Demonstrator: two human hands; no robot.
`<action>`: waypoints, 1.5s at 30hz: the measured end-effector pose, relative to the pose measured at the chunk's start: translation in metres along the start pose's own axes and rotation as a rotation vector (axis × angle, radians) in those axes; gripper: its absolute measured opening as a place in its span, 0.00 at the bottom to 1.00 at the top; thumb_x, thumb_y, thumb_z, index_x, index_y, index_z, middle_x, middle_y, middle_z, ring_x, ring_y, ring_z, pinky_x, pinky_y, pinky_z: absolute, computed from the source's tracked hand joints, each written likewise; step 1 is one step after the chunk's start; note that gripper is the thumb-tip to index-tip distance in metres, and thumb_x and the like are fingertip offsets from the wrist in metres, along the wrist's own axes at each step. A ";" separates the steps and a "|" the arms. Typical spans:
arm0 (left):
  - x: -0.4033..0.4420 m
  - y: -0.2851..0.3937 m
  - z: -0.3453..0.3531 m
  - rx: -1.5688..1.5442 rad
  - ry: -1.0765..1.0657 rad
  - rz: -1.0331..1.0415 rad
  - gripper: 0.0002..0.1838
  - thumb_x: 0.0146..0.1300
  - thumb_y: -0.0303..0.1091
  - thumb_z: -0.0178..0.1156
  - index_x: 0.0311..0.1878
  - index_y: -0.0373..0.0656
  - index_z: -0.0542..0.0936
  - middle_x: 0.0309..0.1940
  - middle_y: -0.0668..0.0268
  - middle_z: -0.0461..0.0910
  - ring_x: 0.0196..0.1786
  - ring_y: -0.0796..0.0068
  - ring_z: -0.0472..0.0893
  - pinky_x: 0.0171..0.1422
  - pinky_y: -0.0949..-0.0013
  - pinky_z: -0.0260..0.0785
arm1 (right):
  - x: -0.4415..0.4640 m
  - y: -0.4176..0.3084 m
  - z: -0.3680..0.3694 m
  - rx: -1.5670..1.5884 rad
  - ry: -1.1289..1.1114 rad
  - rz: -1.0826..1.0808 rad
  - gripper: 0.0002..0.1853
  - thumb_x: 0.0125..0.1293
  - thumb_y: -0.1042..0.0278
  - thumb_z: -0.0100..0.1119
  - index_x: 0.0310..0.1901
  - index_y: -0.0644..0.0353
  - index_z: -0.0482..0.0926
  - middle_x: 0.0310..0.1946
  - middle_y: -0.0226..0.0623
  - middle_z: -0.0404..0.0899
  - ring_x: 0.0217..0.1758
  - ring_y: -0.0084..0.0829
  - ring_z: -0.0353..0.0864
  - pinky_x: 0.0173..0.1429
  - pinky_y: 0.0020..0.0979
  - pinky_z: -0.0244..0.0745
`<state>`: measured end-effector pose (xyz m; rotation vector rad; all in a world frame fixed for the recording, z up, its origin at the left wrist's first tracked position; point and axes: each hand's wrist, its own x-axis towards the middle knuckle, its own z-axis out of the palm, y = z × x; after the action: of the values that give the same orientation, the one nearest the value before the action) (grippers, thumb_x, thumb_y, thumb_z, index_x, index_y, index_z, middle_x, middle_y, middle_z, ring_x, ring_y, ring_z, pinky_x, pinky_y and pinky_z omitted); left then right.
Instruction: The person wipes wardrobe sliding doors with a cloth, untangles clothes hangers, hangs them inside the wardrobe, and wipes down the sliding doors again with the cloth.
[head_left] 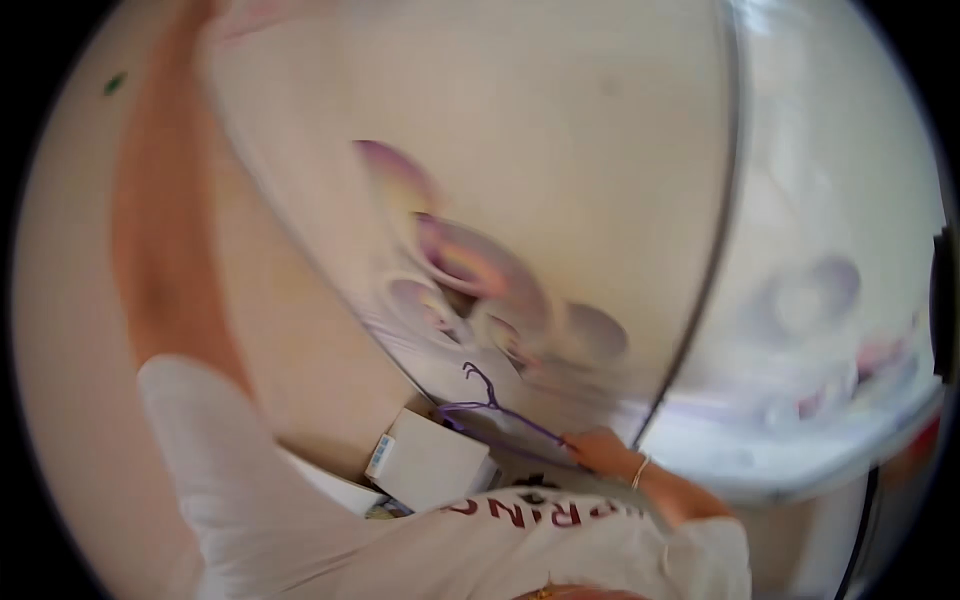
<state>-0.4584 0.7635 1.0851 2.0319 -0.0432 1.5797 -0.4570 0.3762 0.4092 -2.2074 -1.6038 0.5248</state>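
Observation:
My right hand (pixel 603 452) is low in the view, in front of my shirt, its fingers closed around one end of a purple clothes hanger (pixel 520 420). The hanger's hook points up and away, and nothing hangs on the part that shows. My left arm (pixel 165 230) stretches up along the left side beside a pale cabinet door (pixel 560 100) with a purple flower print. The left hand itself lies beyond the top edge of the picture.
A white box (pixel 435 460) with a blue-marked label sits below the hanger. To the right, past a dark vertical edge, is a glossy panel (pixel 810 200) with similar flowers. A pale wall with a small green spot (pixel 115 84) is at left. Much is blurred.

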 end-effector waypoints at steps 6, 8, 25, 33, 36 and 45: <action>-0.010 -0.046 0.082 0.003 -0.118 0.062 0.14 0.60 0.40 0.58 0.47 0.45 0.73 0.34 0.67 0.76 0.35 0.76 0.74 0.38 0.70 0.68 | -0.136 0.052 0.150 0.259 -0.003 0.561 0.16 0.68 0.56 0.43 0.49 0.50 0.78 0.38 0.45 0.82 0.43 0.48 0.81 0.46 0.47 0.73; -0.024 -0.057 0.111 -0.021 -0.138 0.068 0.16 0.60 0.39 0.58 0.49 0.45 0.72 0.35 0.65 0.76 0.35 0.75 0.75 0.38 0.70 0.68 | -0.180 0.053 0.204 0.347 0.184 0.746 0.14 0.64 0.56 0.52 0.44 0.53 0.80 0.38 0.46 0.82 0.42 0.49 0.80 0.46 0.46 0.74; -0.087 -0.088 0.099 -0.104 -0.130 0.065 0.33 0.55 0.32 0.61 0.64 0.40 0.63 0.43 0.56 0.77 0.38 0.68 0.77 0.39 0.66 0.71 | -0.233 0.000 0.351 0.408 0.601 1.229 0.14 0.66 0.60 0.50 0.43 0.60 0.79 0.38 0.53 0.80 0.45 0.55 0.77 0.46 0.50 0.71; -0.132 -0.056 0.043 -0.039 0.120 0.141 0.39 0.56 0.35 0.61 0.70 0.35 0.59 0.52 0.52 0.75 0.46 0.63 0.78 0.45 0.63 0.73 | -0.092 0.178 0.289 0.460 0.359 0.517 0.14 0.69 0.64 0.51 0.53 0.57 0.74 0.37 0.42 0.77 0.34 0.32 0.76 0.38 0.37 0.72; -0.155 -0.085 0.044 -0.076 0.203 0.207 0.35 0.54 0.35 0.62 0.66 0.37 0.65 0.51 0.56 0.73 0.36 0.70 0.76 0.41 0.64 0.70 | -0.027 0.207 0.241 0.517 0.300 0.443 0.09 0.65 0.61 0.55 0.39 0.56 0.79 0.29 0.31 0.76 0.34 0.24 0.73 0.37 0.32 0.68; -0.181 -0.058 0.047 -0.156 0.214 0.019 0.39 0.55 0.33 0.63 0.69 0.39 0.58 0.66 0.56 0.61 0.55 0.63 0.69 0.51 0.62 0.73 | 0.071 0.170 0.119 0.231 0.164 -0.163 0.14 0.67 0.57 0.51 0.43 0.57 0.79 0.36 0.50 0.80 0.42 0.53 0.79 0.45 0.47 0.72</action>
<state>-0.4517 0.7368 0.8917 1.7407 -0.1025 1.7402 -0.3567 0.4029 0.2164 -1.8818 -1.5372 0.4448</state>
